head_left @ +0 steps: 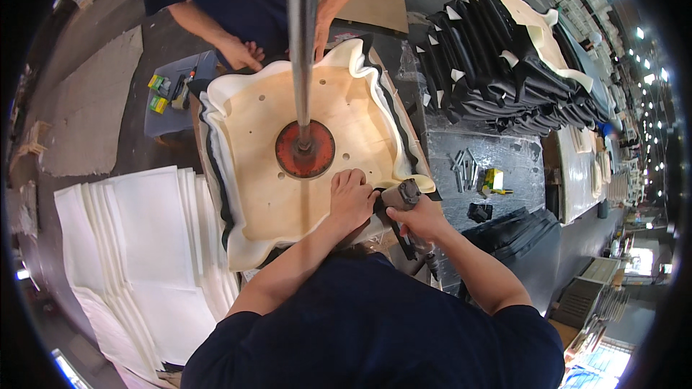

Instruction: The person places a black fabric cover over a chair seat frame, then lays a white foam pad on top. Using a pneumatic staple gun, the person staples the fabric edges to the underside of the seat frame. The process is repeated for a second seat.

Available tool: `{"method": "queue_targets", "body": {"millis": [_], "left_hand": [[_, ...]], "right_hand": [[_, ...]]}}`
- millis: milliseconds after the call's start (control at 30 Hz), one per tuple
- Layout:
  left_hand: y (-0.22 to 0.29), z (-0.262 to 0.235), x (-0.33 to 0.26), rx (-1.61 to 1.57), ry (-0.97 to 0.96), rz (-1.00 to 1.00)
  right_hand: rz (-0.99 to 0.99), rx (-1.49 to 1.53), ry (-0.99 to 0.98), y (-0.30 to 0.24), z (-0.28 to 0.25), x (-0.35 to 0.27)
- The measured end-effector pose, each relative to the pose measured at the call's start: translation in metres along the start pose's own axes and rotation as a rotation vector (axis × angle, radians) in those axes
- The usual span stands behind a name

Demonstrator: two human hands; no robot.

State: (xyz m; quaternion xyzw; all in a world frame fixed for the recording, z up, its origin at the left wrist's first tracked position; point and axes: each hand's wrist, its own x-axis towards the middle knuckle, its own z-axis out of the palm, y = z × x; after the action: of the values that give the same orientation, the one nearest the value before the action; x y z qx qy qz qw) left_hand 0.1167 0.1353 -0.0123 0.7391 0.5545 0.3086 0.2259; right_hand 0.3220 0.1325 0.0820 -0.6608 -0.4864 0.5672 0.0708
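Note:
A square plywood panel [249,173] lies in front of me, its edges wrapped by white foam padding [378,94] and a black cover [209,133]. My right hand [424,220] grips a staple gun [401,197], its head over the panel's near right corner. Beside the gun, my left hand [351,198] bends over the near edge, fingers close together, pinching the cover edge; the hand hides much of what it holds. A red round plate [305,148] under a metal post [303,57] presses on the panel's middle.
Across the panel a co-worker's hands [241,54] are at the far edge. Stacked white sheets [144,230] lie left, near a grey stand [180,115] with small boxes. At right, black covers [497,65] are piled behind a plastic-wrapped table [515,166] bearing staple strips [465,169].

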Motion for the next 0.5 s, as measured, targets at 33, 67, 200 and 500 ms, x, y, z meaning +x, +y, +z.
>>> {"method": "queue_targets", "body": {"millis": [33, 67, 200, 500], "left_hand": [[0.000, 0.002, 0.000, 0.005, 0.003, 0.005], [-0.001, 0.003, 0.000, 0.014, 0.009, 0.004], [-0.008, 0.007, -0.002, 0.030, -0.001, -0.007], [-0.001, -0.012, -0.027, 0.139, -0.023, -0.059]], "right_hand": [[0.002, -0.011, 0.021, 0.000, 0.001, 0.002], [0.017, -0.037, 0.023, -0.009, 0.001, 0.001], [0.112, -0.150, 0.024, -0.045, 0.003, -0.007], [0.141, -0.111, 0.063, -0.039, 0.008, -0.001]]}}
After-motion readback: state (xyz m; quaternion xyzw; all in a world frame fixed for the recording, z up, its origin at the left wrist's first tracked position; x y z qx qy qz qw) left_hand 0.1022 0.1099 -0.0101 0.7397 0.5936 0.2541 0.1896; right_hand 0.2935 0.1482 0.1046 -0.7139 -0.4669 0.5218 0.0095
